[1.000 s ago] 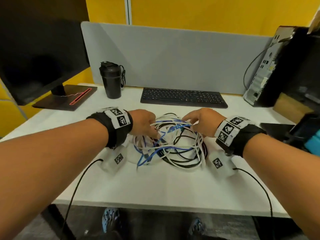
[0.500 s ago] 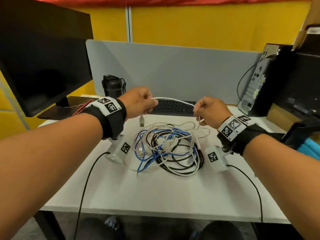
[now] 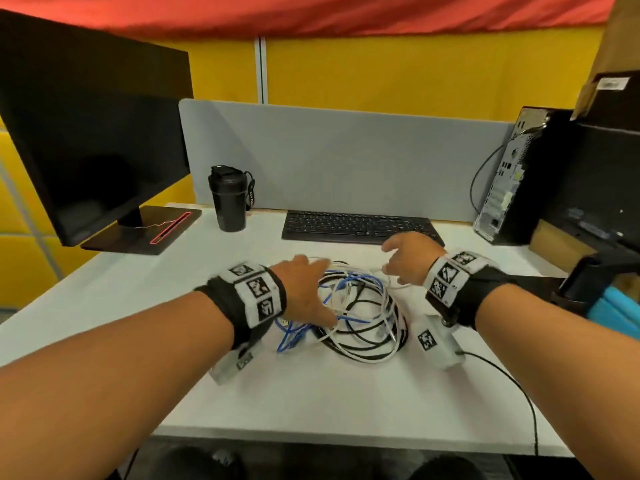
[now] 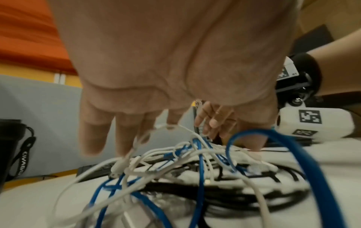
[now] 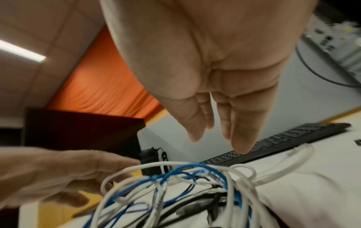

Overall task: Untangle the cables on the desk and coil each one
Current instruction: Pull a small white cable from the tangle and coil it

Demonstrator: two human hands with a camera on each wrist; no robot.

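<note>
A tangle of cables (image 3: pixel 360 317) lies mid-desk: white cable (image 3: pixel 388 344), blue cable (image 3: pixel 294 336) and black cable (image 3: pixel 360 336) looped through one another. My left hand (image 3: pixel 308 285) hovers palm-down over the pile's left side, fingers (image 4: pixel 125 123) straight and spread, holding nothing. My right hand (image 3: pixel 408 258) hangs above the back right of the pile with straight fingers (image 5: pixel 240 120), also holding nothing. A loose white cable end (image 5: pixel 293 155) lies on the desk just right of the pile. Blue loops (image 4: pixel 293 154) rise near the left wrist camera.
A black keyboard (image 3: pixel 356 226) sits right behind the pile. A black bottle (image 3: pixel 228 199) and a monitor (image 3: pixel 93 140) on its base (image 3: pixel 145 233) stand back left. A PC tower (image 3: pixel 519 178) stands back right. A grey divider (image 3: pixel 346 157) closes the back.
Half a second ago both hands held a white cable stretched above the pile. They have let it go and dropped low over the tangle with fingers spread.
</note>
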